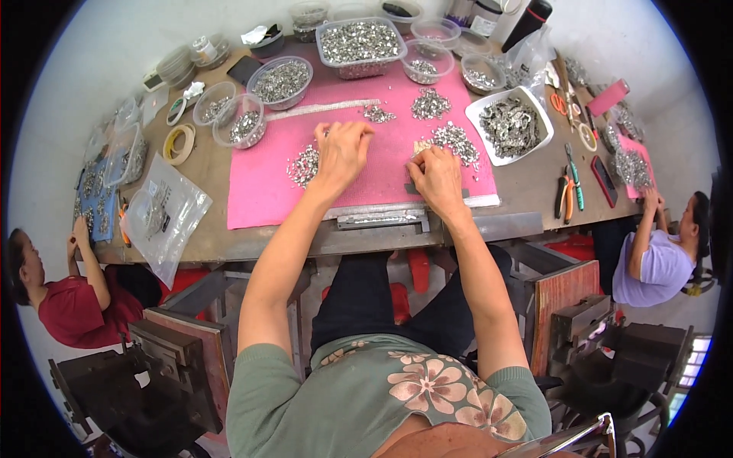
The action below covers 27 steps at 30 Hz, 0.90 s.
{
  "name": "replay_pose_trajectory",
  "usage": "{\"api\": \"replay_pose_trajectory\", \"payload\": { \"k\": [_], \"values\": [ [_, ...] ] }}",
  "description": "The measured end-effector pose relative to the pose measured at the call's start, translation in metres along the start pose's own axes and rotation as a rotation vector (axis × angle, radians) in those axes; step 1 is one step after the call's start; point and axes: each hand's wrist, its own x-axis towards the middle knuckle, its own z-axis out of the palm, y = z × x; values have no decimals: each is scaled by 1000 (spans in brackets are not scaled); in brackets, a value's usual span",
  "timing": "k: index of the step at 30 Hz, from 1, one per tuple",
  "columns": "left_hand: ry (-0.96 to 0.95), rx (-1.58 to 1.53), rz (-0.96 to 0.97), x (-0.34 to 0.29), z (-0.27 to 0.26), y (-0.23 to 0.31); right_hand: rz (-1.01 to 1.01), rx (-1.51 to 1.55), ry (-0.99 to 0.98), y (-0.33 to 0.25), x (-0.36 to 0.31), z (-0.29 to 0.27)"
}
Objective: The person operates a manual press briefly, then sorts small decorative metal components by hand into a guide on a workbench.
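Both bare hands work above a pink mat [263,191] spread on the worktop [210,162]. The left hand [345,153] is bent with its fingers curled down, just right of the left pile of small silvery pieces [302,168]; whether its grip is closed on anything cannot be told. The right hand [437,177] has its fingers bent down beside a small pale yellowish thing [420,146], at the near left side of the right pile of silvery pieces [456,142]; its grip, too, is hidden by the hand itself. Two smaller heaps [431,104] lie farther off on the mat. To the right stands a white tray [492,156] of metal parts, with orange-handled pliers [561,197] nearer. At the far side, a large clear tub [365,61] is full of silvery bits. On the left lie a roll of tape [169,145] and a clear plastic bag [177,210].
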Motion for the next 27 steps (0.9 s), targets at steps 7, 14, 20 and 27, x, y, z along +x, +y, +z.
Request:
{"api": "replay_pose_trajectory", "payload": {
  "k": [7,14,20,27],
  "values": [
    [13,125,42,35,35,-19,33,-41,-92,1,7,1],
    [68,273,201,43,46,-23,-97,103,-53,-8,-4,-20],
    [52,286,229,44,46,-26,-62,458,-121,-27,-57,-38],
    [105,305,256,45,52,-26,-50,492,-18,-30,-77,-24]
  ]
}}
